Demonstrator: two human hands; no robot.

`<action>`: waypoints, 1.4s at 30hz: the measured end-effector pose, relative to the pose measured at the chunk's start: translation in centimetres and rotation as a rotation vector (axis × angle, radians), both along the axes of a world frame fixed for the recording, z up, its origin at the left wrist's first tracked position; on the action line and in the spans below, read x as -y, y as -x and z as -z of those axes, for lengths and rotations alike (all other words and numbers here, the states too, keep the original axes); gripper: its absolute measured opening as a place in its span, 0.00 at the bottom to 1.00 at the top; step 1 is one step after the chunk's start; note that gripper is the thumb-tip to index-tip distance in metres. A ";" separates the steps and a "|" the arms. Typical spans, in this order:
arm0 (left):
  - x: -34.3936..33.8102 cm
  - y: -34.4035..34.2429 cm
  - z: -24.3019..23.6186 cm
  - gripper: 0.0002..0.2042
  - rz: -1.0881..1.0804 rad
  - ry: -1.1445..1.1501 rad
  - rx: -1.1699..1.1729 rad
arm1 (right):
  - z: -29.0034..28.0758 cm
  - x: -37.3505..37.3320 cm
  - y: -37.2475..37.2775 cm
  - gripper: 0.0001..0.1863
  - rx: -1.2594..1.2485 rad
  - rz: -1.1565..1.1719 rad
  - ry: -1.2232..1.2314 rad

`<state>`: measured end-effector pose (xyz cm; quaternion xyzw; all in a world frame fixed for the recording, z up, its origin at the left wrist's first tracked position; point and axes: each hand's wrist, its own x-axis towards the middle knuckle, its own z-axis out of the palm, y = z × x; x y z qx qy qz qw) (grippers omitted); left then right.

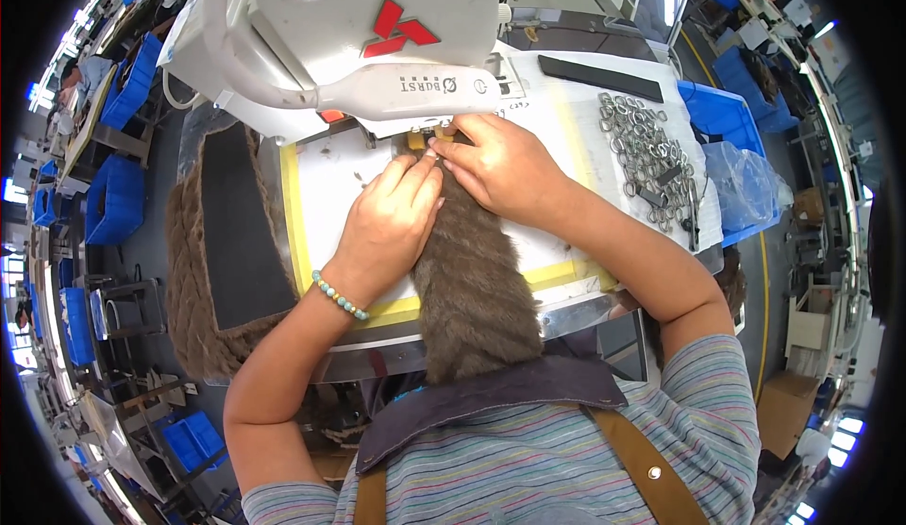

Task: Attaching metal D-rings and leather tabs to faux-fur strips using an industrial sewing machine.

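A long strip of brown fur (477, 280) runs from my lap up to the head of a white sewing machine (283, 16). My left hand (396, 209), with a beaded bracelet (340, 296) on its wrist, presses its bunched fingers onto the strip's far end. Beside it my right hand (500, 162) pinches at the same end, thumb and fingertips almost touching the left fingers. Both sets of fingertips lie close to the machine's presser area (420, 136), where small yellow parts show. Whatever lies between the fingertips is mostly hidden.
Many metal rings and clasps (642, 133) lie on the right of the white, yellow-taped table (557, 270). A black strip (601, 78) is behind them. A blue bin (722, 115) with clear plastic stands far right. At left, a fur piece with black backing (241, 233) hangs over the edge.
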<state>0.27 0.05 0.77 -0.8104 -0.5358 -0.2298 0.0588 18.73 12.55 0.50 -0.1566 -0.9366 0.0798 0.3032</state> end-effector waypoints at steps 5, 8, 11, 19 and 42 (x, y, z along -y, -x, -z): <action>-0.1 0.0 0.1 0.19 -0.001 0.009 0.009 | -0.4 -0.3 -0.4 0.17 0.092 -0.008 0.050; -0.1 -0.3 0.0 0.19 0.000 0.028 0.022 | -0.4 -0.3 -0.5 0.17 0.089 -0.001 0.058; -0.3 -0.1 0.2 0.19 -0.001 0.010 0.022 | -0.3 -0.3 -0.5 0.17 0.084 0.002 0.049; -0.6 0.0 0.3 0.19 -0.004 0.017 0.032 | 0.0 -0.9 -0.5 0.17 0.079 -0.016 0.088; 0.1 1.6 -0.7 0.12 0.033 -0.071 -0.031 | -0.7 -1.1 -0.6 0.09 0.053 -0.086 -0.040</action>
